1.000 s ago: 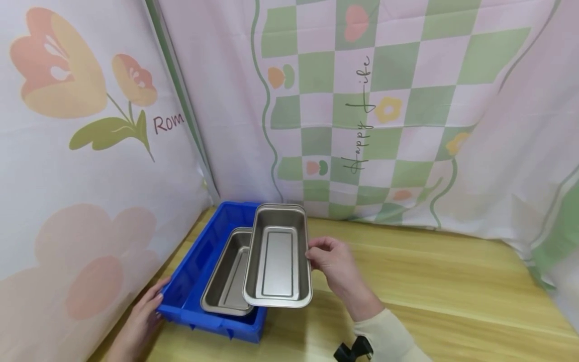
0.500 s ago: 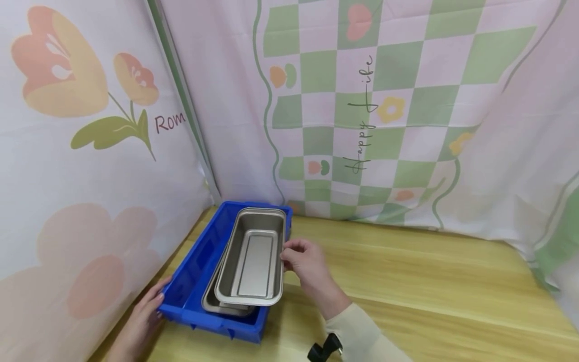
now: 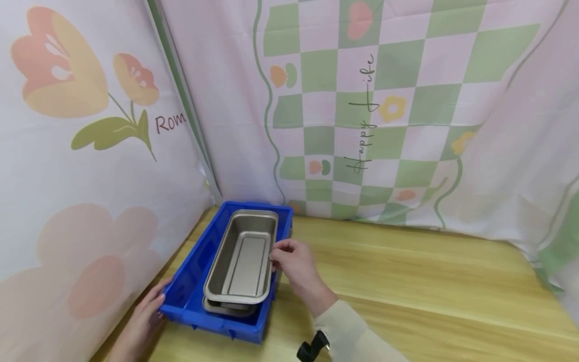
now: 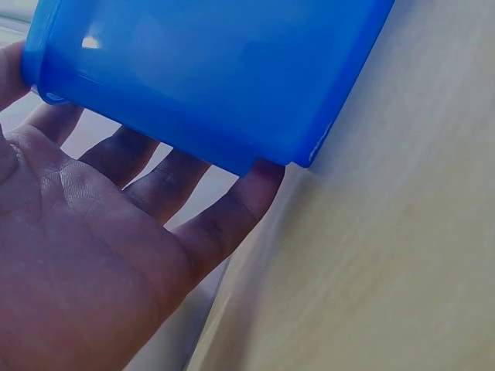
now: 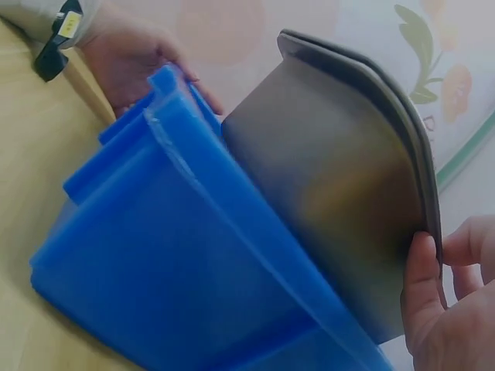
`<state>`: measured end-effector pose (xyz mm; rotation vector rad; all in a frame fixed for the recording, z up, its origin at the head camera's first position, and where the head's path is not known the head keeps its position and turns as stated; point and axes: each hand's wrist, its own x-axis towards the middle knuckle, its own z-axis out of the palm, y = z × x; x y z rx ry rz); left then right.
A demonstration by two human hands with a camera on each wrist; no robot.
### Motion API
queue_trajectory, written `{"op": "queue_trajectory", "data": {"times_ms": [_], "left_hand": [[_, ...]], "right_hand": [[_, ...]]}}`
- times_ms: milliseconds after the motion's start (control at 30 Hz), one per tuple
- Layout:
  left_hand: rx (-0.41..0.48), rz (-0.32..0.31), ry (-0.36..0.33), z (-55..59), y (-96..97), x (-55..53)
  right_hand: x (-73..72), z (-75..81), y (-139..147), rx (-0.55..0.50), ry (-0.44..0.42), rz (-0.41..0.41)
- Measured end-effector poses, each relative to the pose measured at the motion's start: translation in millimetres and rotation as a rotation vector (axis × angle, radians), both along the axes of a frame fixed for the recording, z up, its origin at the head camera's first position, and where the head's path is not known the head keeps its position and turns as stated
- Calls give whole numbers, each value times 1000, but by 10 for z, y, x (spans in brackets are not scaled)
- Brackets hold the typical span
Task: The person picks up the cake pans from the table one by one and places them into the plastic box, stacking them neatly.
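Note:
A silver loaf pan (image 3: pixel 249 264) is pinched at its right rim between the thumb and fingers of my right hand (image 3: pixel 296 266). In the right wrist view the rim of this pan (image 5: pixel 340 154) looks doubled; whether two are nested there I cannot tell. It is over the blue plastic bin (image 3: pixel 194 318), above another loaf pan (image 3: pixel 228 307) that lies inside and is mostly hidden. My left hand (image 3: pixel 142 317) holds the bin's near left corner. The left wrist view shows its thumb at the rim and its fingers (image 4: pixel 224 220) against the outer wall.
Beneath the bin is a wood-grain table (image 3: pixel 407 281), stretching away to the right. A flower-print cloth (image 3: pixel 90 176) hangs close on the left, and a checkered cloth (image 3: pixel 362 125) hangs behind. A black device (image 3: pixel 312 347) is strapped at the right wrist.
My right hand has carried the loaf pan leftward, from the bin's right edge to above the lower pan, which is now mostly covered. The left hand and the bin stay put.

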<state>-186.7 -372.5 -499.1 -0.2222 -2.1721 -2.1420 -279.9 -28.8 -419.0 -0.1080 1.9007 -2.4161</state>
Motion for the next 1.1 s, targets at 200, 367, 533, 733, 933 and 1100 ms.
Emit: {"op": "queue_trajectory", "data": {"times_ms": [200, 367, 533, 733, 933, 1100], "left_hand": [[-10, 6, -12, -19, -2, -6], [-12, 8, -14, -22, -5, -16], [-11, 2, 0, -31, -18, -27], [-19, 8, -7, -33, -26, -41], [-22, 3, -2, -39, -28, -30], [-5, -29, 21, -61, -34, -34]], "right_hand": [[27, -76, -128, 15, 14, 9], [9, -140, -187, 4, 13, -6], [-21, -160, -215, -1, 11, -18], [-35, -139, -215, 14, 7, -18], [-63, -121, -231, 62, 15, -3], [-89, -126, -277, 95, 43, -5]]}}
